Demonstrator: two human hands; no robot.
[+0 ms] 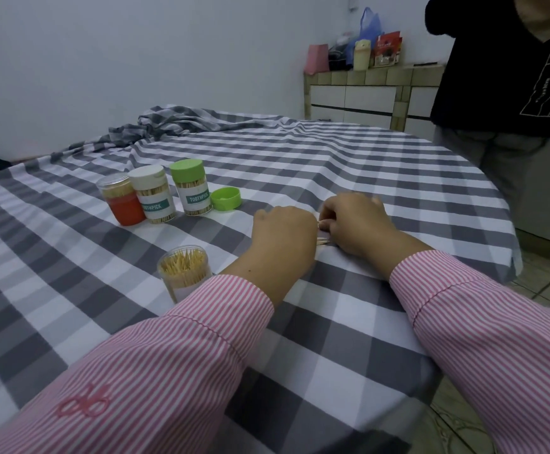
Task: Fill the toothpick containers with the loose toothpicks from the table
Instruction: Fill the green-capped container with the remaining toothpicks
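Note:
An open clear container (185,269) packed with toothpicks stands just left of my left forearm. My left hand (283,235) and my right hand (352,221) sit close together on the checked cloth, fingers curled over a few loose toothpicks (322,240) whose tips show between them. My right hand pinches toothpicks at its fingertips; what my left hand holds is hidden. Further back stand three closed containers: one red (121,201), one white-lidded (154,196), one green-lidded (191,188). A loose green lid (226,198) lies beside them.
The table (332,339) wears a grey and white checked cloth, bunched at the far left. Its right edge drops to a tiled floor. A person in a black shirt (503,67) stands at the far right. A tiled counter (372,93) with bags is behind.

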